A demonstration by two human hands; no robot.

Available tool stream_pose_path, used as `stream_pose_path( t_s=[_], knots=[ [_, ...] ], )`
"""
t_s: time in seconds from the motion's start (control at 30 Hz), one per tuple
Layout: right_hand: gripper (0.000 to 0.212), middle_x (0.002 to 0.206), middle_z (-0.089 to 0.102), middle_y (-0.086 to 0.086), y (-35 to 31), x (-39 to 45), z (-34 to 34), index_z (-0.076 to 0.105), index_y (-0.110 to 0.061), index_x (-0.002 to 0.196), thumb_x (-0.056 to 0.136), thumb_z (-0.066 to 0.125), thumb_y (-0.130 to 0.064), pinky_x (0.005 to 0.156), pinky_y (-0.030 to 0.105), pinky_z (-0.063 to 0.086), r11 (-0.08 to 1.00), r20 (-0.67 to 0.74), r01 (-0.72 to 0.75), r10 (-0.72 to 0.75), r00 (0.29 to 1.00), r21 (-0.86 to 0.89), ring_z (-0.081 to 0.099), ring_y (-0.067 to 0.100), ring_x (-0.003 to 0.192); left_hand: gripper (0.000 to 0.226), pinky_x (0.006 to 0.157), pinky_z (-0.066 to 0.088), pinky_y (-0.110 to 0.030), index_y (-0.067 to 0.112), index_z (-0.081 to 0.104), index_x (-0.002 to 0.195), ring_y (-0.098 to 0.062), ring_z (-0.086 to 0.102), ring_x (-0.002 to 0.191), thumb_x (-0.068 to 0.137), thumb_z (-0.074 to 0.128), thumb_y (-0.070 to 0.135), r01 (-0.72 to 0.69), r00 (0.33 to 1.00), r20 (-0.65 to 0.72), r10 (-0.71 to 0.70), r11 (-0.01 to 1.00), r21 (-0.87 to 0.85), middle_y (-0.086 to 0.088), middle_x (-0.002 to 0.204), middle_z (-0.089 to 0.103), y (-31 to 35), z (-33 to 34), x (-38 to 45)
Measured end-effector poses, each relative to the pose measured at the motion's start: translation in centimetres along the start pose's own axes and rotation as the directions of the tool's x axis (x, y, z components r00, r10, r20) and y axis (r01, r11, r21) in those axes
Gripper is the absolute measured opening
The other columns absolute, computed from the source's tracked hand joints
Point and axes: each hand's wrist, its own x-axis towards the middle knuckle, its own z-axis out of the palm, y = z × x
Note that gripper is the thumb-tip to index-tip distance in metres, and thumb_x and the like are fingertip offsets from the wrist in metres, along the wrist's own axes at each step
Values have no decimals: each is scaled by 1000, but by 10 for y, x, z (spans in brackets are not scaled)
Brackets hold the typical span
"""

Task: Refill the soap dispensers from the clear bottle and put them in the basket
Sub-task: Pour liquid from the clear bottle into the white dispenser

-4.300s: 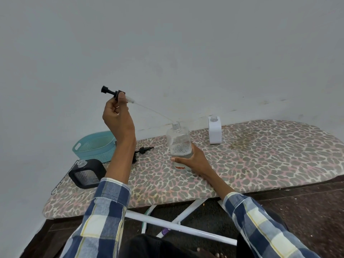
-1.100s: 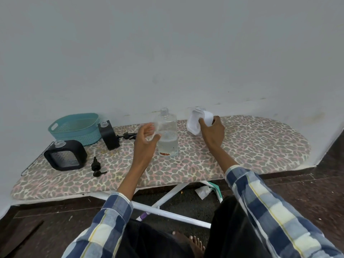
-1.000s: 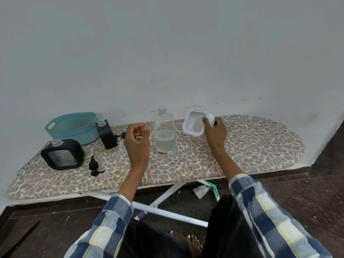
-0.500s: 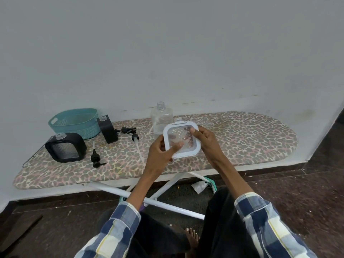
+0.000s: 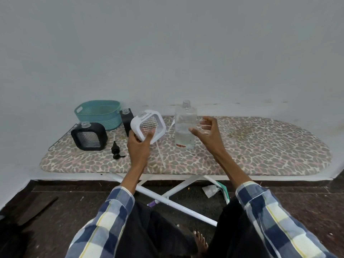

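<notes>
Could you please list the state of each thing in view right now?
white dispenser: pump off, tilted, held off the board by the left hand
clear bottle: upright, uncapped, partly filled
right hand: open, fingers beside the bottle
square black dispenser: upright, pump off
narrow black dispenser: upright, pump off
basket: nothing visible inside
black pump: lying loose on the ironing board

A single head-worn wide-angle camera looks forward and down from above the person's lap; it faces the wall point(image 5: 167, 43) squarely, the ironing board point(image 5: 260, 146) lying near, at arm's reach.
</notes>
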Motion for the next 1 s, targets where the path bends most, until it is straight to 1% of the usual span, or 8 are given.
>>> stream_pose_path(
  t_s=[0.1, 0.2, 0.3, 0.37, 0.53, 0.73, 0.93, 1.0],
  knots=[
    [94, 139, 59, -4, 5, 15, 13, 45, -28, 145, 70, 94, -57, 98, 31, 54, 1000, 83, -11, 11, 996, -10, 61, 13, 125, 38, 76, 55, -38, 20, 60, 113, -13, 66, 84, 89, 85, 36, -30, 1000, -2, 30, 994, 101, 4, 98, 68, -15, 4, 9],
    [83, 131, 68, -7, 4, 23, 26, 55, -23, 139, 71, 97, -47, 94, 31, 60, 1000, 153, 12, -8, 988, -27, 67, 12, 120, 44, 80, 59, -46, 21, 57, 116, -19, 68, 90, 89, 84, 42, -71, 997, 5, 71, 982, 177, 4, 101, 68, -24, 6, 12],
    [80, 123, 73, -10, 4, 28, 36, 62, -26, 130, 64, 97, -56, 96, 41, 62, 997, 166, 60, -51, 985, -50, 71, 7, 112, 53, 81, 61, -38, 20, 56, 130, -16, 70, 98, 90, 83, 41, -124, 992, 54, 115, 970, 208, 4, 111, 69, -28, 4, 11],
    [75, 122, 73, -11, 3, 28, 39, 63, -27, 128, 67, 97, -52, 97, 42, 61, 993, 150, 92, -81, 985, -68, 71, 7, 111, 61, 83, 62, -40, 23, 53, 137, -15, 70, 103, 89, 83, 44, -139, 988, 91, 122, 964, 225, 4, 118, 70, -29, 3, 10],
    [68, 118, 71, -15, -11, 21, 32, 57, -31, 127, 73, 95, -49, 90, 28, 57, 962, 159, 195, -166, 973, -190, 69, 4, 105, 59, 86, 63, -45, 26, 52, 136, -13, 70, 105, 90, 81, 47, -144, 985, 127, 117, 963, 228, 5, 120, 69, -26, 1, 9],
    [72, 103, 68, -8, -23, 29, 11, 55, -25, 124, 72, 92, -58, 74, 34, 53, 826, 264, 372, -281, 923, -423, 67, 18, 92, 61, 82, 65, -50, 28, 49, 138, -16, 69, 108, 90, 80, 51, -172, 979, 151, 137, 953, 248, 4, 123, 67, -28, 1, 11],
    [72, 97, 67, -9, -30, 35, -5, 52, -34, 128, 72, 89, -60, 65, 35, 51, 718, 361, 433, -265, 894, -545, 65, 17, 83, 57, 82, 61, -42, 29, 47, 137, -22, 65, 110, 92, 77, 49, -245, 965, 170, 200, 919, 309, 2, 127, 62, -29, 4, 10],
    [71, 97, 65, -11, -31, 36, -7, 53, -33, 128, 73, 89, -59, 64, 33, 46, 696, 379, 439, -252, 890, -569, 63, 17, 83, 60, 85, 58, -42, 30, 46, 138, -24, 61, 114, 91, 76, 51, -249, 964, 171, 201, 907, 339, 0, 130, 59, -33, 4, 12]
  ],
)
